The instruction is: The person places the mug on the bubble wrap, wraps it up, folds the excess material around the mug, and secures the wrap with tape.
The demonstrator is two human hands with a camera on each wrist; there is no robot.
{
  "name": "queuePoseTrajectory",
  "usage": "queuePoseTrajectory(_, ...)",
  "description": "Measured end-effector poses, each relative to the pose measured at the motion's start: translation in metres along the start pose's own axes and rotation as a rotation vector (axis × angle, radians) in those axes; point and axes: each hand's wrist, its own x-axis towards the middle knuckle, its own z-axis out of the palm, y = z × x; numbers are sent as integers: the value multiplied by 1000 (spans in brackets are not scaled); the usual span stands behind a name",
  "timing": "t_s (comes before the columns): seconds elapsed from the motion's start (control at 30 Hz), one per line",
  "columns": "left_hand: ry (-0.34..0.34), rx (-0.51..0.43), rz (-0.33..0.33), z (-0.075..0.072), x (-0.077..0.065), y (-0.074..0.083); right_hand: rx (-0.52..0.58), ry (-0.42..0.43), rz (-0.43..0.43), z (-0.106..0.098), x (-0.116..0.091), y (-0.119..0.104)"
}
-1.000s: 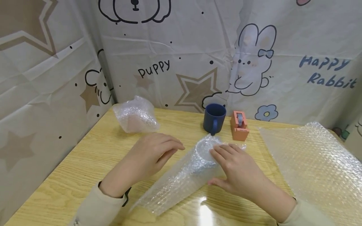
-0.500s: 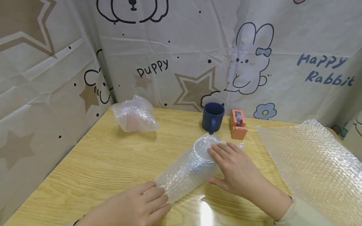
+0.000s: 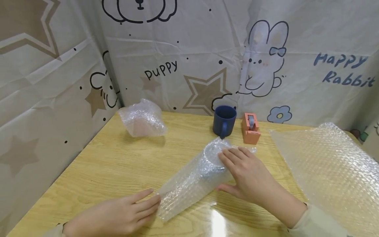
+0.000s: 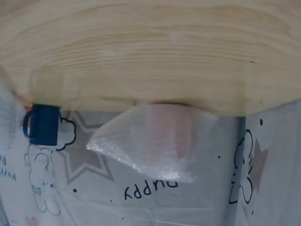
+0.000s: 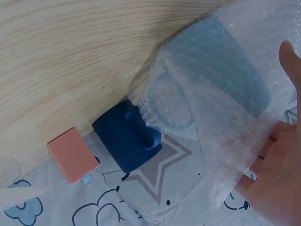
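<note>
A light blue, cup-shaped thing [image 5: 221, 61] lies on its side, rolled in clear bubble wrap [image 3: 185, 189]; its round end [image 3: 214, 154] shows through the layers. My right hand [image 3: 251, 174] holds it at that end, fingers over the far side and thumb along the near side. In the right wrist view, a loose flap of wrap hangs over those fingers [image 5: 270, 150]. My left hand [image 3: 118, 210] lies low with fingers nearly straight, fingertips at the flat tail of the roll. The left wrist view does not show that hand.
Just beyond the roll stands a dark blue mug [image 3: 224, 121], with an orange tape dispenser [image 3: 251, 130] to its right. A pinkish item in bubble wrap [image 3: 143, 120] sits back left. Another bubble wrap sheet [image 3: 328, 171] covers the right side. A printed cloth [image 3: 165, 42] hangs behind.
My left hand has come down from above the table to the tail of the wrap, then slid a little further left. My right hand has kept its place on the roll.
</note>
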Motion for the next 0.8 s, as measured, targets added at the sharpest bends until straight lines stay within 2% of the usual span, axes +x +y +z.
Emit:
queuePoseTrajectory(0.1,-40,-9,45,4,-5,-3,5,4,6,1,-2,1)
queuePoseTrajectory(0.2,-26,25,88,12,-10,-7,10,10,11,2,-4,1)
queuePoseTrajectory(0.3,-14,102,134,19,-15,-9,12,15,12,3,-5,0)
queuePoseTrajectory(0.37,17,116,133,22,-16,-10,11,15,12,3,-5,0)
queuePoseTrajectory(0.43,73,106,99,24,-15,-11,9,13,11,4,-5,0)
queuePoseTrajectory(0.57,222,-2,-51,26,-11,-14,-6,7,6,4,-4,0)
queuePoseTrajectory(0.67,295,-95,-162,26,-7,-14,-17,1,2,3,-3,0)
queuePoseTrajectory(0.8,376,-168,-240,23,-1,-17,-23,-3,-1,2,-2,0)
